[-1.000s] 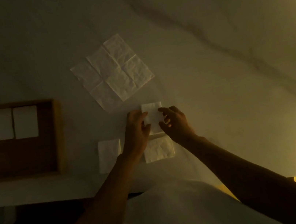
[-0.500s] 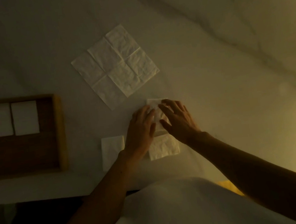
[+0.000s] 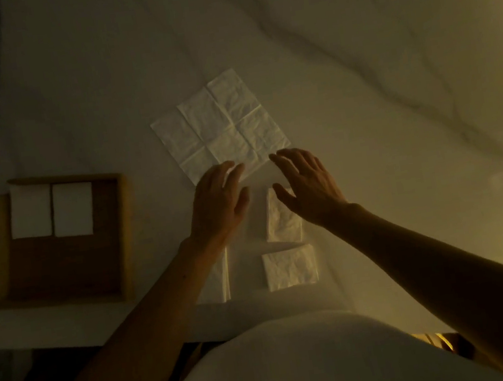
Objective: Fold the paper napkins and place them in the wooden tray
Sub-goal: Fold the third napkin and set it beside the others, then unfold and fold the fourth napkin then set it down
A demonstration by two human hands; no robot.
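Dim, yellowish light falls on a white marble-patterned tabletop (image 3: 362, 108) with grey veining. At its left edge sits a square wooden tray (image 3: 125, 228) with a dark base and paler rim; two white folded napkins (image 3: 52, 210) lie side by side, close together, along its far side. One unfolded white paper napkin (image 3: 221, 126), creased into squares, lies flat and turned at an angle near the centre of the table. Left hand (image 3: 218, 208), palm down, fingers loosely spread, holding nothing; its fingertips reach the near edge of that open sheet, contact not certain. Right hand (image 3: 308, 188), palm down, fingers apart, empty; it hangs just beside the same near corner and partly covers a small crumpled folded napkin (image 3: 282, 218). A second small folded napkin (image 3: 289, 267) lies directly nearer the person. A third folded napkin (image 3: 218, 280) lies to its left, partly hidden under the left forearm
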